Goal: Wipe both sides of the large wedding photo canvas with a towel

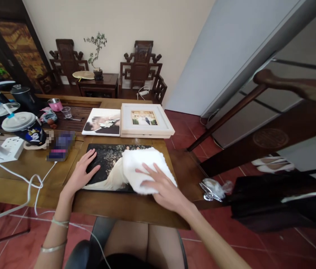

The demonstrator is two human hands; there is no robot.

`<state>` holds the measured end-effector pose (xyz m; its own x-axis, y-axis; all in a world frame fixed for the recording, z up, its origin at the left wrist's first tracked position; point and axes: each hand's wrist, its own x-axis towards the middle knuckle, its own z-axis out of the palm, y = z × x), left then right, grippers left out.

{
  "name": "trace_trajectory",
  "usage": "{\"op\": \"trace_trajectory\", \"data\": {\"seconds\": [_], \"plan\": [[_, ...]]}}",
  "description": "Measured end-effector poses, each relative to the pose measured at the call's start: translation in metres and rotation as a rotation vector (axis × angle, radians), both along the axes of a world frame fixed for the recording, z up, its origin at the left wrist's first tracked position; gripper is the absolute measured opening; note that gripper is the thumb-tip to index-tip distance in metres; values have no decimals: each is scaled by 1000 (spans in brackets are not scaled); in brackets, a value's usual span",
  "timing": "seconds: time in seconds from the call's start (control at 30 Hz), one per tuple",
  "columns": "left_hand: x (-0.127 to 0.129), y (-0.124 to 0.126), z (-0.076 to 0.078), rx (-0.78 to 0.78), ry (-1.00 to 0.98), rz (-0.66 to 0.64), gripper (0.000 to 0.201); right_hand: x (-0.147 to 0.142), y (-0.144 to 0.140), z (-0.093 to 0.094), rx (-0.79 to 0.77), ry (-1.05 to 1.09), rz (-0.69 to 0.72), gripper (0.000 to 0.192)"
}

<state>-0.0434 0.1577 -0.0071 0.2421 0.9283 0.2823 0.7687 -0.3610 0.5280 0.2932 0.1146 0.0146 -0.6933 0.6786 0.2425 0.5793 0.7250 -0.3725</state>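
Observation:
A dark photo album or panel (106, 158) lies flat on the wooden table near its front edge, printed with a pale gown and sparkling specks. My left hand (83, 172) rests on its left end, fingers spread. Over the right part of the panel is a fluffy white cloth (149, 157), hiding what is beneath. On top of this cloth, my right hand (160, 185) lies with its fingers spread and stretched out.
Behind the panel are a photo print (104, 125) and a white framed picture (148, 119). Leftward are a charging phone (61, 145), a lidded cup (26, 127), a power strip (6, 149) and cables. A wooden chair (247, 138) stands at the right.

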Motion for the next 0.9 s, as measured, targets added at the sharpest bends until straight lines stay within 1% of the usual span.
{"op": "trace_trajectory", "data": {"seconds": [0.07,0.13,0.2,0.23,0.27,0.33,0.43,0.53,0.6,0.63,0.67,0.73,0.8,0.9], "plan": [[-1,1,-1,16,-9,-4,56,-2,30,-1,3,-19,-51,70],[0,1,-1,18,-20,-5,56,-8,54,-2,15,-45,-108,72],[0,1,0,9,-31,4,58,-14,66,-2,23,-64,-153,71],[1,1,1,6,-35,11,58,-17,66,-2,28,-69,-169,71],[1,1,1,4,-40,19,59,-18,63,-1,33,-72,-178,72],[2,1,1,9,-45,27,59,-19,47,0,38,-78,-173,73],[0,3,-1,13,-23,12,57,-15,8,2,32,-74,-125,72],[-3,8,-6,31,14,-4,55,-8,-28,3,33,-53,-43,67],[-4,10,-8,54,25,-23,57,-4,-41,3,43,-37,6,66],[-4,11,-8,62,27,-32,59,-2,-43,3,45,-33,19,65],[-5,12,-8,67,25,-39,60,-1,-41,3,42,-33,28,65],[-5,12,-7,68,19,-45,61,1,-27,2,32,-39,18,68],[-4,12,-4,62,20,-51,62,-1,-2,2,25,-50,-27,71],[-3,10,0,52,21,-47,63,-8,43,1,21,-71,-149,73]]}}
